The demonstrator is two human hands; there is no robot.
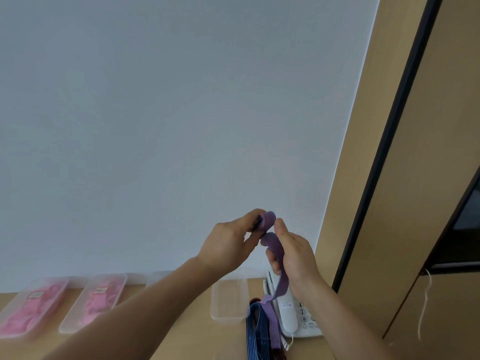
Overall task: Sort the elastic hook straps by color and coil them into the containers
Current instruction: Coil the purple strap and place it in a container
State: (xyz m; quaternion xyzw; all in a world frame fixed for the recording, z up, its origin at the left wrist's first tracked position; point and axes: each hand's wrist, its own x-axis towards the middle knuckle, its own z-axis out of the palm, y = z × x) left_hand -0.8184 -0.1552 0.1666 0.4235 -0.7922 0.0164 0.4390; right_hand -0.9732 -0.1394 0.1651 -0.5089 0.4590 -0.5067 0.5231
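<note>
both arms are raised in front of the wall. the left hand (228, 242) pinches the rolled end of a purple strap (275, 245), a dark bit at its fingertips perhaps the hook. the right hand (293, 253) is curled round the strap just below, and its tail hangs down to the blue straps (255, 331) beside an empty container (228, 300) on the table.

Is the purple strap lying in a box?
No, the left hand and right hand hold the purple strap up in the air, its tail hanging to the desk.
</note>
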